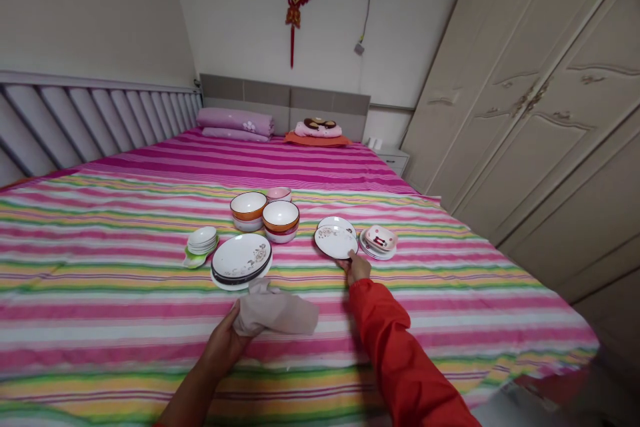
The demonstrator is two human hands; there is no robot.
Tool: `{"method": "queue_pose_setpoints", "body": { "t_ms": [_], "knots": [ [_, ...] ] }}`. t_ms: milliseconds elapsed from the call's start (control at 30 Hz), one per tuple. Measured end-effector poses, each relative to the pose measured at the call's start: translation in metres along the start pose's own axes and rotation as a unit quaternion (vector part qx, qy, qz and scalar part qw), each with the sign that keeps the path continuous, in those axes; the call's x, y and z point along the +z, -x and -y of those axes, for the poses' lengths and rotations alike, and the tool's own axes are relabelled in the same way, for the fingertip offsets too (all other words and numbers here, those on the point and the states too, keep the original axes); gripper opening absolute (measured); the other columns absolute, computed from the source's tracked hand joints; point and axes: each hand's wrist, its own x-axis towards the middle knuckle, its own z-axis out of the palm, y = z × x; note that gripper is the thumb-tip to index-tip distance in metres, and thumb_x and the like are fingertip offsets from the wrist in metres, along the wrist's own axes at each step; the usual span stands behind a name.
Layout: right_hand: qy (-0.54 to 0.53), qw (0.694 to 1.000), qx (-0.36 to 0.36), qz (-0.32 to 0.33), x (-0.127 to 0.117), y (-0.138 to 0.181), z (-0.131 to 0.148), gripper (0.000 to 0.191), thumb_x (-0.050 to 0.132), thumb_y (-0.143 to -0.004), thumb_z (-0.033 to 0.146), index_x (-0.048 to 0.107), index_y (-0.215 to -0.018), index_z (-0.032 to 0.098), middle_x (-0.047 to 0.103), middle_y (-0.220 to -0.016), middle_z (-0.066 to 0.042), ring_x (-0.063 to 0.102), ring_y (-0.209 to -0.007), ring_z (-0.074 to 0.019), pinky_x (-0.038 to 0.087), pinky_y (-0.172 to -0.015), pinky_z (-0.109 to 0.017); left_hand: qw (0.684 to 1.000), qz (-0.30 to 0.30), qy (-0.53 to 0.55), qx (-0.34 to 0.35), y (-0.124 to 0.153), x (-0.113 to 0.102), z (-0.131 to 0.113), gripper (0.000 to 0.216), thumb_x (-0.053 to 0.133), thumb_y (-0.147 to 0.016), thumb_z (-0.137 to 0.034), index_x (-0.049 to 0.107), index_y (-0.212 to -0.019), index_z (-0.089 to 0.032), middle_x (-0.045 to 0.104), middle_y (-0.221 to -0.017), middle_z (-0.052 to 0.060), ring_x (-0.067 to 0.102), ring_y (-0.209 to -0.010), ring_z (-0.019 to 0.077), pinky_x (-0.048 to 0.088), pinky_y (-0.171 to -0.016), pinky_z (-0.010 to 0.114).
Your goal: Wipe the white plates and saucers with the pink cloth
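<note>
My right hand [357, 268], in a red sleeve, grips the near edge of a round white plate [336, 241] with a dark rim and a brown flower print. Another white plate [336, 221] shows just behind it, partly covered. In my left hand [227, 340] is a crumpled grey cloth [280, 312], held out over the bed. Beyond the cloth lies a stack of larger flowered plates [240, 255]. Right of the gripped plate is a small stack with a square patterned dish [381, 238] on top.
Orange-and-white bowls [281, 215] stand stacked in the middle, with a pink bowl [279, 194] behind. Small white dishes [203, 237] sit on a green one at the left. A striped sheet [125, 320] covers the bed; a wardrobe [540, 113] stands on the right.
</note>
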Motion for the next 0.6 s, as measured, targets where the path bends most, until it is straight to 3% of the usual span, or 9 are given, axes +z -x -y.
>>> {"method": "queue_pose_setpoints", "body": {
  "t_ms": [133,400,600],
  "knots": [
    [-0.013,1.000,0.004,-0.003,0.0048,-0.0076,-0.0003,0.018,0.069,-0.068,0.013,0.052,-0.074,0.014,0.060,-0.053,0.005,0.062,-0.049,-0.0131,0.062,-0.053,-0.030,1.000,0.011,0.019,-0.004,0.0017,0.0003,0.0011,0.045,0.041,-0.093,-0.025,0.040,-0.138,-0.019,0.061,-0.123,0.013,0.056,-0.115,0.0261,0.034,-0.106,0.047],
    [-0.018,1.000,-0.011,0.014,0.0046,-0.0084,-0.0012,0.020,0.071,-0.060,0.003,0.054,-0.065,0.014,0.063,-0.058,0.002,0.067,-0.063,-0.0133,0.062,-0.069,-0.026,0.992,0.104,0.065,-0.007,-0.0010,-0.0069,0.0028,0.040,0.033,-0.096,-0.030,0.051,-0.131,-0.021,0.061,-0.122,0.010,0.057,-0.114,0.0243,0.029,-0.109,0.045],
    [0.033,0.999,-0.024,0.011,0.0088,-0.0079,-0.0041,0.026,0.071,-0.062,0.008,0.048,-0.059,0.019,0.057,-0.047,0.006,0.065,-0.051,-0.0134,0.061,-0.057,-0.023,0.994,0.089,0.059,-0.017,-0.0019,-0.0071,0.0030,0.039,0.035,-0.095,-0.030,0.056,-0.126,-0.019,0.062,-0.121,0.010,0.056,-0.114,0.0248,0.032,-0.107,0.044]
  ]
}}
